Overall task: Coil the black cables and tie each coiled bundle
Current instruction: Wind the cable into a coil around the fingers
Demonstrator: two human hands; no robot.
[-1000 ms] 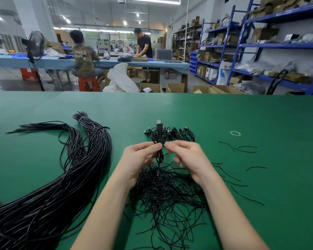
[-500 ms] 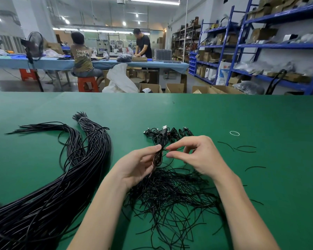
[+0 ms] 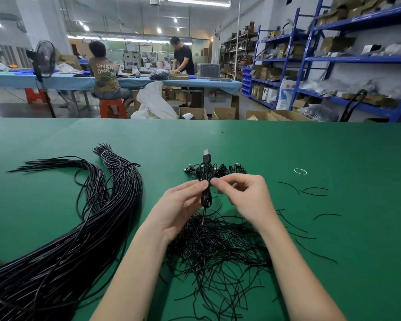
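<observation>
Head view: we hold one coiled cable (image 3: 206, 192) upright above the green table (image 3: 287, 147), its USB plug (image 3: 206, 155) pointing up and away from us. Left hand (image 3: 180, 208) pinches the coil at its waist between thumb and forefinger; right hand (image 3: 245, 198) pinches at the same spot from the other side, fingers curled. We judge the step to be twisting a tie around the waist, though the tie itself is too thin to make out between the fingertips.

Notes for doing it well:
- Keep the left pinch firm so the loops do not spring apart while the right hand twists.
- Twist snug at the middle, then fold the tie ends flat.
- A loose tail hangs from the coil toward the pile of loose ties (image 3: 218, 249) below; lift clear before setting down, or it may snag.

Finished bundles (image 3: 218, 169) lie in a small heap just beyond the hands. The long uncoiled cables (image 3: 83, 228) lie in a thick sheaf well to the left. Stray ties (image 3: 310, 191) and a small white ring (image 3: 300, 171) lie to the right.

Containers: none on our table. Open cardboard boxes (image 3: 222, 113) stand on the floor beyond the far edge; contents cannot be made out. Blue shelving (image 3: 333, 59) at right carries cartons and bags, contents unclear.
</observation>
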